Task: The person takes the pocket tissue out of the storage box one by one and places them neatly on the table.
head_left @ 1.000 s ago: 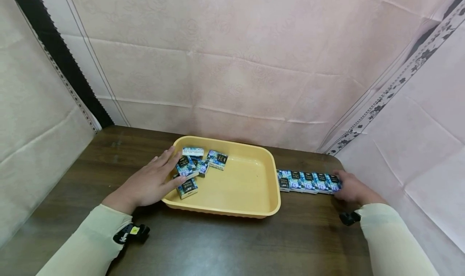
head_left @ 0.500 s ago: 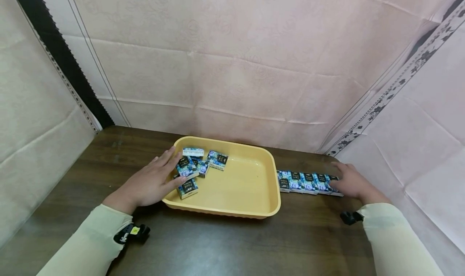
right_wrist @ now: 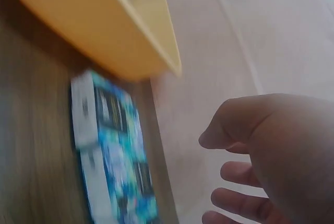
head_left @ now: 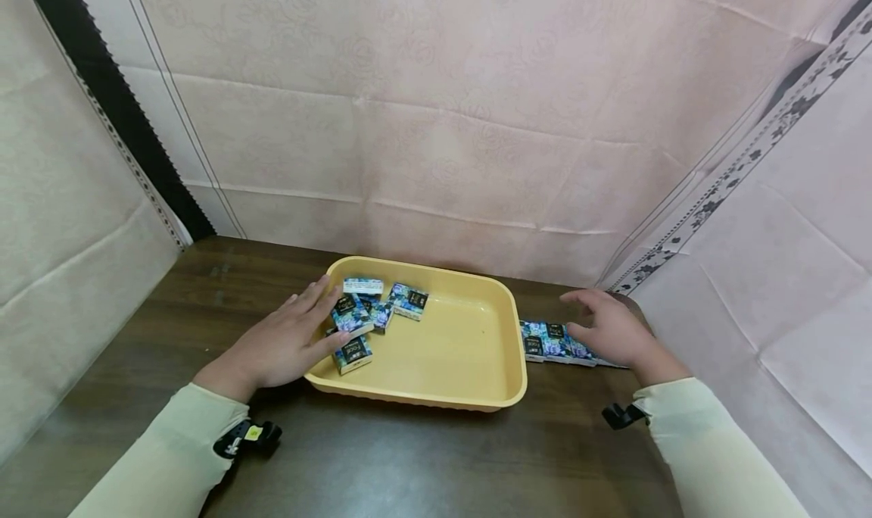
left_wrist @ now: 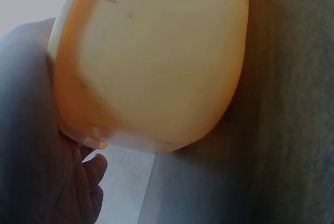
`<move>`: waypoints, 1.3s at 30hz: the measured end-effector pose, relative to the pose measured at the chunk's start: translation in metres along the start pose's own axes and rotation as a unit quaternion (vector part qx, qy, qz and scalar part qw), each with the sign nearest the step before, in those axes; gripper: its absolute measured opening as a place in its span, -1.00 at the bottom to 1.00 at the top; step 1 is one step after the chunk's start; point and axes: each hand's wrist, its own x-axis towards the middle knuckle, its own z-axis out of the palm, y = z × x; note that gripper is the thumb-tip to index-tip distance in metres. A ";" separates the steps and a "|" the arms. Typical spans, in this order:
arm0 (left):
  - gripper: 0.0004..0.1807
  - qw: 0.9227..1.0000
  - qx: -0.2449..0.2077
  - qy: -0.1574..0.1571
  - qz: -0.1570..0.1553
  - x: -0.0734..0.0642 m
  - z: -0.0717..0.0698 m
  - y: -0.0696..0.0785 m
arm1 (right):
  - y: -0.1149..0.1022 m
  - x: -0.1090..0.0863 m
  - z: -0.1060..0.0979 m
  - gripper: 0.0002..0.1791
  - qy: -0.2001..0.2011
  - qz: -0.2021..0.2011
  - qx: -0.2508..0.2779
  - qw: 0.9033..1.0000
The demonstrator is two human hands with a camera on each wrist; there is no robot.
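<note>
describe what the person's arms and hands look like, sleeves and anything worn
Long, pale cream-green fabric sleeves reach both wrists. The bare left hand has a black wristband with a small yellow patch and white marking; the bare right hand has a small black device at its wrist.

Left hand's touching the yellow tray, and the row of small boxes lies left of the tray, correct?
Wrong side: the head view shows the row of small boxes lying right of the yellow tray. The left hand is touching it.
</note>
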 end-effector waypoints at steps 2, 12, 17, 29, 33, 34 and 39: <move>0.07 1.000 -0.001 0.000 0.000 0.000 0.000 0.000 | -0.012 0.000 0.002 -0.45 0.003 -0.011 0.012 1.000; 0.08 1.000 0.003 0.000 0.000 0.000 0.000 -0.001 | -0.060 0.012 0.010 -0.57 0.003 -0.059 0.049 0.997; 0.10 1.000 0.004 0.000 0.001 -0.001 -0.001 -0.001 | -0.082 0.023 0.019 -0.59 -0.004 -0.079 0.053 0.995; 0.06 1.000 0.006 0.002 0.004 -0.001 -0.002 0.000 | -0.124 0.050 0.041 -0.57 -0.043 -0.129 0.058 0.989; 0.06 1.000 0.004 0.002 0.005 -0.001 -0.002 0.002 | -0.133 0.059 0.052 -0.55 -0.052 -0.141 0.053 0.987; 0.06 1.000 0.004 0.002 0.005 -0.001 -0.002 0.002 | -0.134 0.062 0.055 -0.55 -0.053 -0.143 0.052 0.987; 0.06 1.000 0.003 0.004 0.007 0.000 -0.001 0.002 | -0.146 0.078 0.070 -0.52 -0.059 -0.139 0.042 0.988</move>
